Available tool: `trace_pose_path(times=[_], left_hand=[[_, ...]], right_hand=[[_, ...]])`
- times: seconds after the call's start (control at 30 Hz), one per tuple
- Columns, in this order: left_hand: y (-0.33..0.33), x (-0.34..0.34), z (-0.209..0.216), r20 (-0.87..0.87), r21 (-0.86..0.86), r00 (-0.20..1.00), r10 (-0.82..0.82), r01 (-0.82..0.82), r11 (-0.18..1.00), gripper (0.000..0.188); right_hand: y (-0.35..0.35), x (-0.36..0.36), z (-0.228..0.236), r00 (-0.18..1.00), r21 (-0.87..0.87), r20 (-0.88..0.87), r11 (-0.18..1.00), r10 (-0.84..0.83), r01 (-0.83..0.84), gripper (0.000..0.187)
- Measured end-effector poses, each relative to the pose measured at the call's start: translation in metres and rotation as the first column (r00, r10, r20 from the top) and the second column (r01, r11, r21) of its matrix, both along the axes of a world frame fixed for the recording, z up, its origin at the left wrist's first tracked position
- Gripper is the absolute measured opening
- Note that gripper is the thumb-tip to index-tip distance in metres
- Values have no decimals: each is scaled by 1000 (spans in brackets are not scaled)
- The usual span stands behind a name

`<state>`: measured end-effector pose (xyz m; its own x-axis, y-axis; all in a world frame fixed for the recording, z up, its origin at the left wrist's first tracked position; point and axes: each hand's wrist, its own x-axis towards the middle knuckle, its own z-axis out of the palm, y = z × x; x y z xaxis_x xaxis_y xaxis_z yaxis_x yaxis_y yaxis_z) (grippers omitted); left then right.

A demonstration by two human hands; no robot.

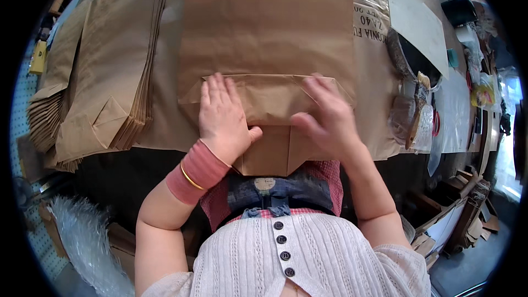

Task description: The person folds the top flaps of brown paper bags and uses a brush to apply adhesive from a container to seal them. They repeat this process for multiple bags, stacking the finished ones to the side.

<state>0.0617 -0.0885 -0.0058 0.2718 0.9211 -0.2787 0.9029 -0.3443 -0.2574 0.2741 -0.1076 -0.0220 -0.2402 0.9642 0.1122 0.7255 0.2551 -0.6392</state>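
At the far left, a thick stack of flat brown paper bags (pixel 104 82) lies fanned on the surface (pixel 165 126), well apart from both hands. Just right of it, in the middle of the surface and directly in front of the person, lies a large flat brown paper bag (pixel 264 27) with its folded bottom flap (pixel 269 99) turned toward the person. The left hand (pixel 223 118), with a pink wristband and a thin gold bangle (pixel 191 179) at the wrist, rests palm-down with fingers spread flat on the left part of that flap, gripping nothing. The right hand (pixel 324 118) presses open on the flap's right part, slightly blurred. Farther right sit a dark round container (pixel 415 60) and a white sheet (pixel 418 22).
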Motion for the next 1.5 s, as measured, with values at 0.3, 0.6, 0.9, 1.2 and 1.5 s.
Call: trace_pose_path(times=[0.3,0.6,0.9,1.2,1.5], left_hand=[[33,11,-20,280,300,924,-261,175,938,22],[29,-252,101,-104,651,951,-292,287,703,34],[-37,-366,61,232,450,965,-123,6,893,45],[-46,-169,85,514,131,841,-166,115,985,57],[102,-54,-19,660,-62,746,92,-69,996,49]], right_hand=[[-1,-4,26,975,184,-213,977,-66,106,38],[21,-24,-7,917,-86,-376,990,-136,111,22],[17,-30,-38,922,12,-385,999,-24,31,16],[11,30,5,991,57,88,993,-105,100,42],[77,20,-13,988,-196,148,978,-42,71,44]])
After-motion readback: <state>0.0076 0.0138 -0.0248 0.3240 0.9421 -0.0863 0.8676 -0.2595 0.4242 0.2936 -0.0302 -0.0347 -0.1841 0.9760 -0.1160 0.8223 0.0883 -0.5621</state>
